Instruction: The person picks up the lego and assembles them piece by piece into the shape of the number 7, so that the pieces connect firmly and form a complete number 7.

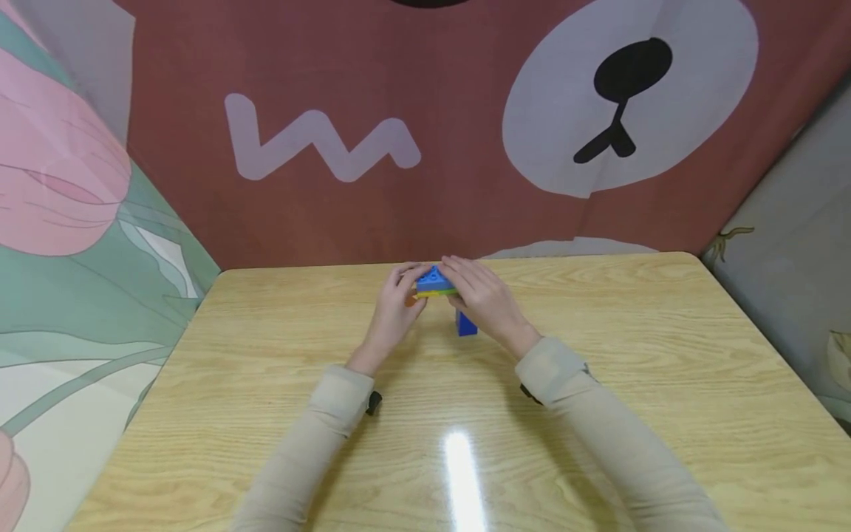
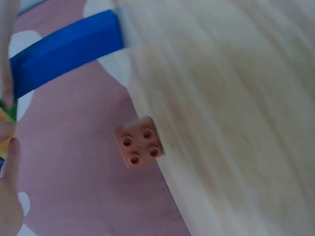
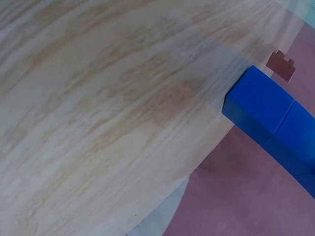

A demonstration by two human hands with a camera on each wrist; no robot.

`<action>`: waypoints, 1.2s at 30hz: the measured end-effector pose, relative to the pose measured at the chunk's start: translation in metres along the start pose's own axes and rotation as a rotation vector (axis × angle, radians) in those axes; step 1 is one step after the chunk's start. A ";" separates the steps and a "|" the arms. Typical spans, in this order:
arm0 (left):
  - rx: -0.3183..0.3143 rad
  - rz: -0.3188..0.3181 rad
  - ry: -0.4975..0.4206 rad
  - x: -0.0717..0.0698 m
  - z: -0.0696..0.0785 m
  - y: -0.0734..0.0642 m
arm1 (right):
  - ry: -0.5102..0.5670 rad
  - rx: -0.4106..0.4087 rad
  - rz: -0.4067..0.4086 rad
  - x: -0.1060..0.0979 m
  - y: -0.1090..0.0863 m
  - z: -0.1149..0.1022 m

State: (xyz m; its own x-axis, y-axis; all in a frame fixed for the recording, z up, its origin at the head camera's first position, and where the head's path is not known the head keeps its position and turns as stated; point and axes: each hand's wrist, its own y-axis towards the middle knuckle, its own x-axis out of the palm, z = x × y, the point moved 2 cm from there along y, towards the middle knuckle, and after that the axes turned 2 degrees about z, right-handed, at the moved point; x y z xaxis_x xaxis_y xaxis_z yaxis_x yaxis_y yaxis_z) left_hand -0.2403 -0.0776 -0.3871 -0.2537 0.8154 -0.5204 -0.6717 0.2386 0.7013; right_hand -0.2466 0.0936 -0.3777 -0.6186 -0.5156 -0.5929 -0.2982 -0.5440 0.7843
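Both hands are at a stack of toy building bricks near the table's back edge. Its top is a blue brick (image 1: 433,280) with a studded, triangular-looking upper face, above a yellow and green layer (image 1: 435,293). My left hand (image 1: 394,314) grips this top part from the left, thumb below and fingers above. From the other side my right hand (image 1: 487,299) holds it, hiding its right end. Beneath the right hand a dark blue column of bricks (image 1: 467,324) rises from the table; its upper end reaches the fingers in the left wrist view.
A small orange-brown brick (image 2: 140,142) with four-stud pattern lies near the table's back edge, left of the blue column (image 3: 266,105). The wooden table (image 1: 266,443) ends at a printed red-brown cloth (image 1: 399,214) hanging behind it.
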 end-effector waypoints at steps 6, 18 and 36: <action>0.245 0.024 0.310 -0.002 -0.001 0.000 | 0.018 -0.013 0.040 0.000 -0.001 0.001; 0.586 0.093 0.560 -0.010 -0.003 0.000 | 0.003 -0.068 0.072 0.002 -0.007 0.004; 0.719 0.122 0.550 -0.007 -0.003 -0.001 | 0.021 -0.059 0.152 0.008 -0.007 0.003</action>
State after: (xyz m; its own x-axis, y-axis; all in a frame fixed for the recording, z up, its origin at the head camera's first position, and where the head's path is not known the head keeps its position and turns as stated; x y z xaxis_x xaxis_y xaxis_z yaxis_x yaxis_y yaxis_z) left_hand -0.2398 -0.0850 -0.3855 -0.7141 0.5343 -0.4524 -0.0699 0.5885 0.8055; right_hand -0.2517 0.0955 -0.3879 -0.6380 -0.6079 -0.4726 -0.1587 -0.4967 0.8533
